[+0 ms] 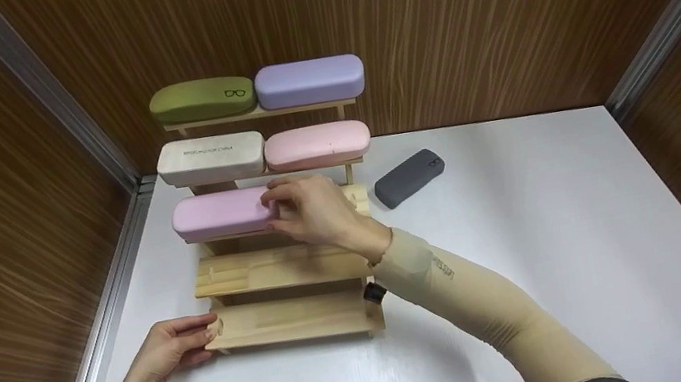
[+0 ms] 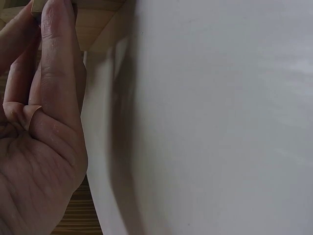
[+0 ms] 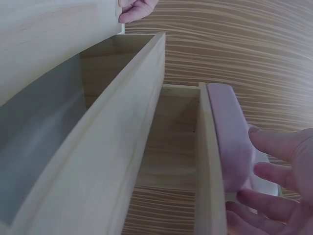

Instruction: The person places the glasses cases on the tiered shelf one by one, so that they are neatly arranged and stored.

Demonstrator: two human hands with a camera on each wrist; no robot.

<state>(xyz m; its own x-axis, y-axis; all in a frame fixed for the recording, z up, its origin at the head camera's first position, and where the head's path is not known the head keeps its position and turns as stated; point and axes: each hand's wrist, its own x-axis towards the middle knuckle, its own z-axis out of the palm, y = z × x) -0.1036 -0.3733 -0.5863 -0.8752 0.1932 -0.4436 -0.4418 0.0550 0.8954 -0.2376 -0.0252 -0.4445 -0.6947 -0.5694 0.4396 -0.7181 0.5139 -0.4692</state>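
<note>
A lilac-pink glasses case (image 1: pixel 218 214) lies along the left half of the middle tier of a wooden tiered rack (image 1: pixel 306 316). My right hand (image 1: pixel 320 212) holds the case's right end, thumb toward the front and fingers over the top. In the right wrist view, the fingers (image 3: pixel 274 142) curve beside the same case (image 3: pixel 227 132). Lower down, my left hand (image 1: pixel 169 351) pinches the left end of the rack's lowest tier. The left wrist view shows that hand (image 2: pixel 46 107) with its fingertips at a wooden corner, partly cut off by the frame.
On the top tier are an olive green case (image 1: pixel 202 100) and a lavender case (image 1: pixel 311 81). Below them sit a white case (image 1: pixel 212 157) and a pink case (image 1: pixel 318 144). A dark grey case (image 1: pixel 409 177) lies on the white table (image 1: pixel 534 255) right of the rack. Wood-grain walls enclose the table.
</note>
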